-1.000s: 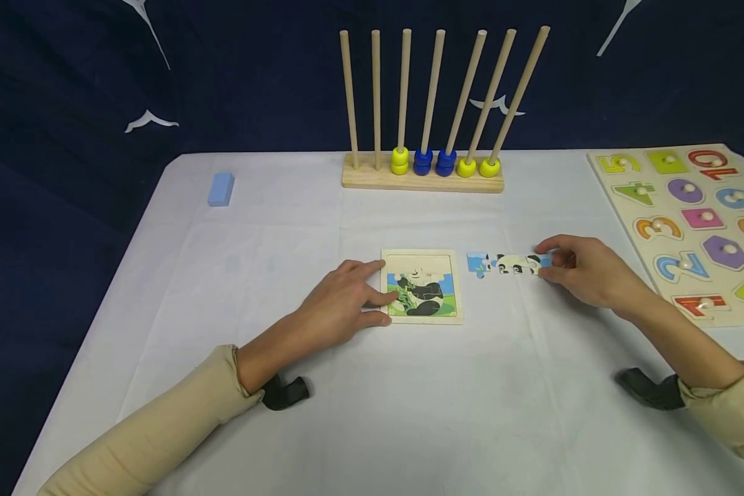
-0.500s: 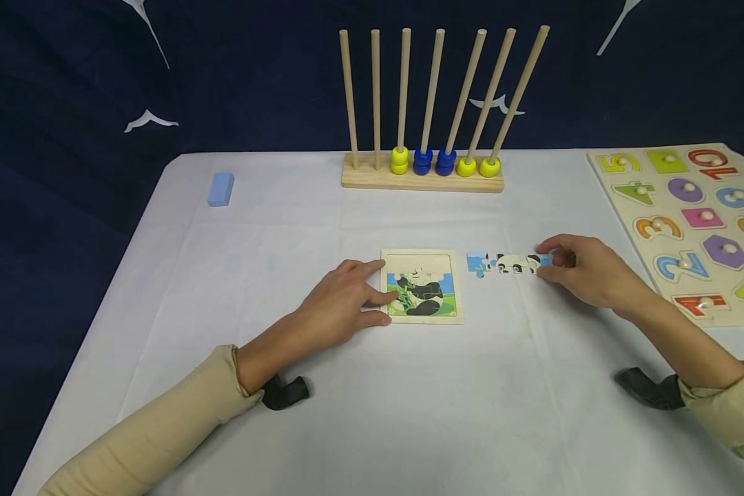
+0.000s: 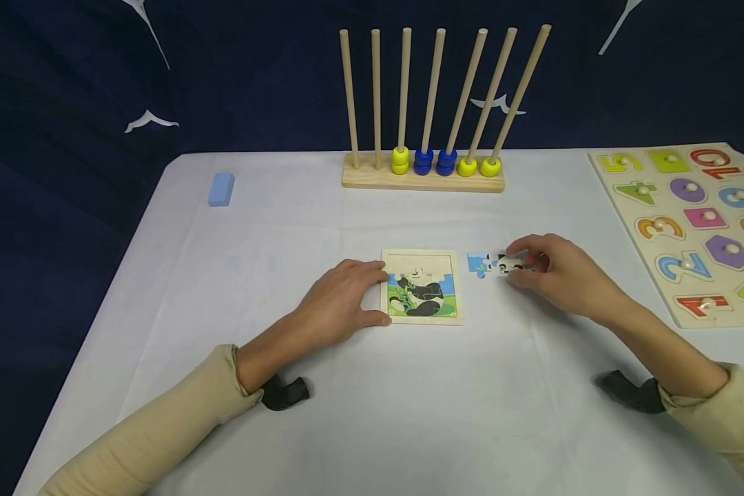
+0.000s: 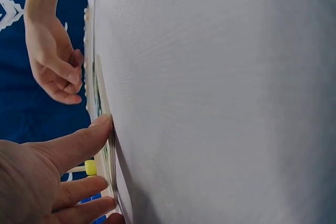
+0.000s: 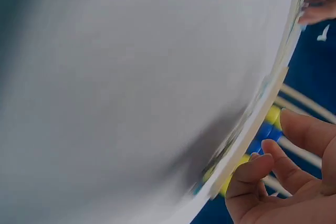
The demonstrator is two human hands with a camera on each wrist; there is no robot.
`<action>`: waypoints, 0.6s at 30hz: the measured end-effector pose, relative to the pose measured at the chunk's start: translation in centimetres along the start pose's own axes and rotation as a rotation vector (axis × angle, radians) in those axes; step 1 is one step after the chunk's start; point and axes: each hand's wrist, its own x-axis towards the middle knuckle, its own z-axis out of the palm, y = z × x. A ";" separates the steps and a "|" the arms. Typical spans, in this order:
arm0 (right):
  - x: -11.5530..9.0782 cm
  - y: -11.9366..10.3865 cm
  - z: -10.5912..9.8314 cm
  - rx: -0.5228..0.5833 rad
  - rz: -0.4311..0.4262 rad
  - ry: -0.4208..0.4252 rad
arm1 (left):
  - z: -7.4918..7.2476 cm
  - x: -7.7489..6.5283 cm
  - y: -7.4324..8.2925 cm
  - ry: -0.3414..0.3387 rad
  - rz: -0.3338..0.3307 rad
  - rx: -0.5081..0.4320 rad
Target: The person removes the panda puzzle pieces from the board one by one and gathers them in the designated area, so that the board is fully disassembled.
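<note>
A square wooden panda puzzle board (image 3: pixel 421 320) lies flat on the white-covered table, with several pieces in its lower part and bare wood along the top. My left hand (image 3: pixel 341 300) touches the board's left edge with thumb and fingertips, fingers spread; the left wrist view shows the thumb (image 4: pixel 97 132) against the rim. Right of the board, a short row of puzzle pieces (image 3: pixel 479 264) shows blue sky and a panda's face. Over the row's right part, which it partly hides, is my right hand (image 3: pixel 558 272). Its bent fingers stand apart from the thumb, seemingly holding nothing.
At the back stands a wooden peg rack (image 3: pixel 421 180) with tall rods and yellow and blue rings. A number-and-shape knob puzzle (image 3: pixel 688 241) lies at the right. A light blue block (image 3: pixel 221 189) sits at the back left. Dark cloth (image 3: pixel 254 83) hangs behind.
My right hand has shifted left from the right end of the piece row to above its panda face. The left forefinger has drawn back from the board's picture to its edge.
</note>
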 end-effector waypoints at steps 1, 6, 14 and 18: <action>0.0 -0.6 0.3 0.004 -0.018 -0.006 | 0.0 0.0 0.0 -0.001 -0.001 -0.001; 0.2 -3.4 1.7 0.051 -0.119 -0.049 | 0.0 0.1 -0.1 0.001 0.006 -0.010; 1.3 -6.8 4.2 0.119 -0.235 -0.126 | -0.2 0.1 -0.1 0.003 0.000 -0.021; 2.2 -7.7 5.2 0.103 -0.252 -0.165 | -0.2 0.0 -0.1 -0.008 -0.003 -0.015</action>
